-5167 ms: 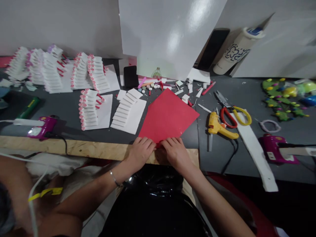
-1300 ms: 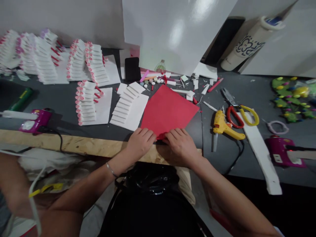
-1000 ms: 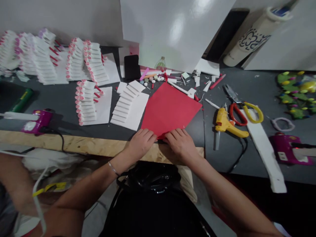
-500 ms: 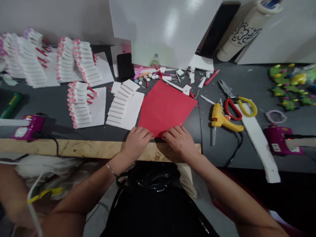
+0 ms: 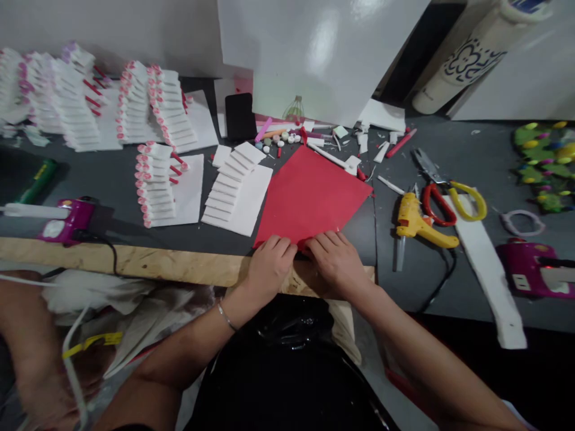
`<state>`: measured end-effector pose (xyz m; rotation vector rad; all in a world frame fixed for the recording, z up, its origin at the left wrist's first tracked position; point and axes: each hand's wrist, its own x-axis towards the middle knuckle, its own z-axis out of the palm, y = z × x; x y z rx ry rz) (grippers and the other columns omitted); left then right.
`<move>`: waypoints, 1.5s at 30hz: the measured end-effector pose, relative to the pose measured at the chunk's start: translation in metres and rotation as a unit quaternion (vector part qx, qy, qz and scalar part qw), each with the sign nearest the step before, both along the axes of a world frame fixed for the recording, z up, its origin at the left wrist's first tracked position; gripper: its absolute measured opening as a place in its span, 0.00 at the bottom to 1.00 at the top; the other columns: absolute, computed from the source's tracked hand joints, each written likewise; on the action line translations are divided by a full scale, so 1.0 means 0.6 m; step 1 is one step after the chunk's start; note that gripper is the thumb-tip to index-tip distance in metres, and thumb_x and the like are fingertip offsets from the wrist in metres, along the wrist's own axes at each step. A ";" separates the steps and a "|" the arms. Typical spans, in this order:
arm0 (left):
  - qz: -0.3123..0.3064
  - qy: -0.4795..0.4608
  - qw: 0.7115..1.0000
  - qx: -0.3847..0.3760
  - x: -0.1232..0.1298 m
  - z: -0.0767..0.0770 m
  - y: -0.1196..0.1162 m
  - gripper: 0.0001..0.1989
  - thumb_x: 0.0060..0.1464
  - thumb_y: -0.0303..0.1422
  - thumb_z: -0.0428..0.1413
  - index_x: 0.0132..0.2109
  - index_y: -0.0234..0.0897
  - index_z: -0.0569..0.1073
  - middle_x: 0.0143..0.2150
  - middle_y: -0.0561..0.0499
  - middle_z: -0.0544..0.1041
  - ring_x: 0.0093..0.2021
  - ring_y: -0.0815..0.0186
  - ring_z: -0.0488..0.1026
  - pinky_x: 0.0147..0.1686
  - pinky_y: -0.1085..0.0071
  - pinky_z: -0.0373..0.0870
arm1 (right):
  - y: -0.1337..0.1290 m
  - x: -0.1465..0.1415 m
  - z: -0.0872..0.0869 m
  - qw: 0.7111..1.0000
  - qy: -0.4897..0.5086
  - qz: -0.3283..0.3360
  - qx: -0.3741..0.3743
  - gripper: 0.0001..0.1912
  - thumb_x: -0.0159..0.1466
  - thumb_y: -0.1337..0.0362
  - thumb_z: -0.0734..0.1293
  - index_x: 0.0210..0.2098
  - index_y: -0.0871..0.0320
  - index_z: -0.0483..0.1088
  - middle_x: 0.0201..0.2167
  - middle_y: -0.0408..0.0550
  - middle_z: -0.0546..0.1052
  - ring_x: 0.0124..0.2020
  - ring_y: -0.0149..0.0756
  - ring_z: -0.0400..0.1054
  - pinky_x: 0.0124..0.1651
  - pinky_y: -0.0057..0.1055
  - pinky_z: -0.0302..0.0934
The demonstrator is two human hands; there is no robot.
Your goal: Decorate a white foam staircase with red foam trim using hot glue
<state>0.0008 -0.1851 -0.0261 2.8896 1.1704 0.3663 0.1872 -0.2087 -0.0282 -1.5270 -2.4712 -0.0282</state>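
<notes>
A red sheet (image 5: pixel 314 194) lies on the dark table with one corner toward the table's front edge. My left hand (image 5: pixel 273 263) is closed on the sheet's near edge, fingers bent over it. Close beside it on the right, my right hand (image 5: pixel 336 258) pinches the same edge, its fingertips pressed together on the red material. The very near corner is partly hidden under my fingers. Left of the sheet lies a white card with a row of overlapping white pieces (image 5: pixel 224 194).
To the right are a yellow glue gun (image 5: pixel 408 218), pliers (image 5: pixel 442 185), a white strip (image 5: pixel 489 263) and a purple power socket (image 5: pixel 534 268). Scraps and beads lie behind the sheet. Pink-edged white pieces (image 5: pixel 155 185) stand left. Another person's arm (image 5: pixel 27 341) shows lower left.
My left hand has moved right along the near edge, closer to my right hand. The whole view has shifted slightly.
</notes>
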 end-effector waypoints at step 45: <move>-0.002 0.040 0.999 0.012 -0.033 -0.011 -0.112 0.25 0.69 0.39 0.45 0.65 0.26 0.63 0.57 0.38 0.77 0.59 0.58 0.72 0.63 0.57 0.65 | 0.029 0.034 -0.027 0.998 0.040 -0.029 -0.050 0.21 0.71 0.67 0.56 0.61 0.52 0.66 0.62 0.54 0.68 0.61 0.50 0.59 0.54 0.45 0.57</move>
